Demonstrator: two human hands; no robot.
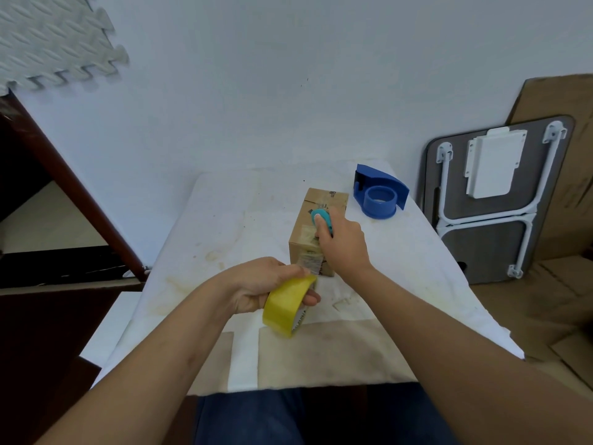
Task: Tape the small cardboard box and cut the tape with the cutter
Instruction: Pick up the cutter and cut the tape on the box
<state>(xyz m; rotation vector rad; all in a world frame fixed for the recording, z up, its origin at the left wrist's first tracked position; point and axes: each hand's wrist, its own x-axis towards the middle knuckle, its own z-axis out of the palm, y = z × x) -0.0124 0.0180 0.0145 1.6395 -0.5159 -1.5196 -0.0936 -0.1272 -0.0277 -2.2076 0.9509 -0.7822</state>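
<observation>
A small cardboard box (pixel 324 200) lies on the white-covered table (pixel 244 226), its long side running away from me. Clear tape covers its near top and front face. My left hand (pixel 256 284) grips a yellow tape roll (pixel 286 305) just in front of the box's near end, with the tape running up to the box. My right hand (pixel 343 247) rests over the top of the box and holds a small teal cutter (pixel 321 220), its white button facing up.
A blue tape dispenser (pixel 380 195) stands at the table's far right corner. A folded grey table (pixel 500 197) and flat cardboard (pixel 564 101) lean against the wall on the right. Dark wooden furniture (pixel 61 194) stands on the left. A foam mat (pixel 54 40) hangs upper left.
</observation>
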